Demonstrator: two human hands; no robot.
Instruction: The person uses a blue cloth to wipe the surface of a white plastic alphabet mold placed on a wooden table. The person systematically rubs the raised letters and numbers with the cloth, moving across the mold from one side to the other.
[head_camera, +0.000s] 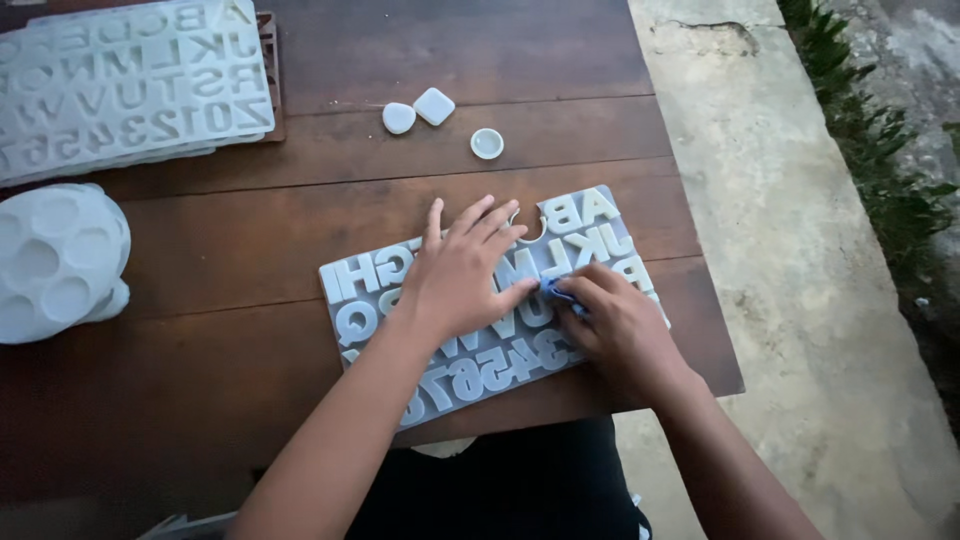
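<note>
A pale translucent silicone mould (590, 225) with raised letters and digits lies on the dark wooden table (230, 300), near its front right corner. My left hand (462, 272) presses flat on the middle of the mould, fingers spread. My right hand (615, 320) rests on the mould's right part, its fingertips pinched on a small blue piece (556, 292) at one of the letter cavities. The lower right of the mould is hidden under my right hand.
A stack of similar letter moulds (130, 85) lies at the back left. A white mould with round cavities (55, 260) sits at the left edge. Two small white moulds (418, 110) and a small round one (487, 143) lie behind. Concrete ground (800, 250) borders the table's right edge.
</note>
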